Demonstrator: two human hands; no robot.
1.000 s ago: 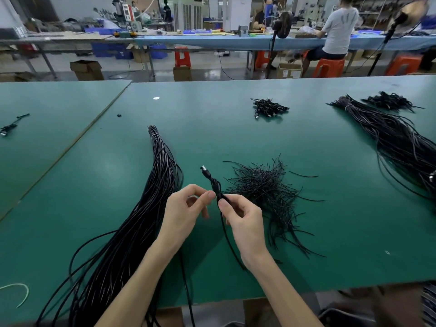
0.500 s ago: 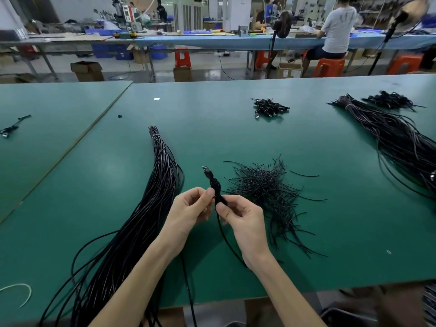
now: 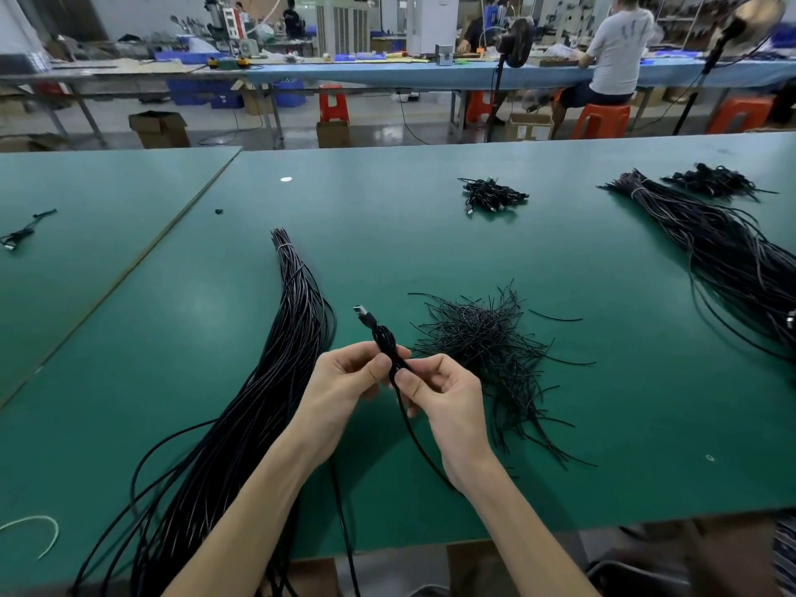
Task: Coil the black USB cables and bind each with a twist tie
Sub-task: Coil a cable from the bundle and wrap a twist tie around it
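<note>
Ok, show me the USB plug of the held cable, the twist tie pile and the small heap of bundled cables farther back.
USB plug (image 3: 361, 312): head view, on its metal end.
twist tie pile (image 3: 482, 338): head view, dense middle of the pile.
heap of bundled cables (image 3: 491, 195): head view, middle of the heap.

Single head-worn wide view, looking forward and down, close over the green table (image 3: 560, 260), workshop beyond

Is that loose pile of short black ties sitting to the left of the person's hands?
No, the pile of twist ties lies right of the right hand; the long cable bundle lies on the left.
</note>
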